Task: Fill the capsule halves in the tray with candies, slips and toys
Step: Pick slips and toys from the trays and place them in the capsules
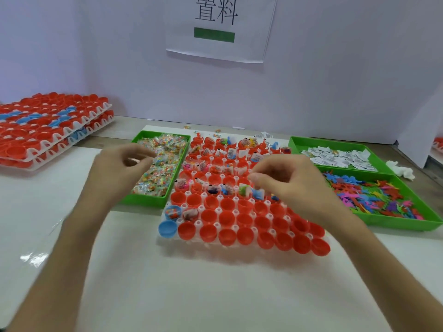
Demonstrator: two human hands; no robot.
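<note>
capsule halves (230, 218): red, apart from two blue halves (167, 228) at the near-left corner
tray (218, 225): translucent white
candy packets (160, 168): clear wrap over many-coloured sweets
slips (340, 159): white with black print
toys (374, 195): mixed blue, red, pink, green, purple
bins (143, 202): bright green, all three
stacked trays (48, 125): white, with red halves crossed by a blue band
sign (220, 29): white, black characters, green bar
table (191, 283): glossy white
</note>
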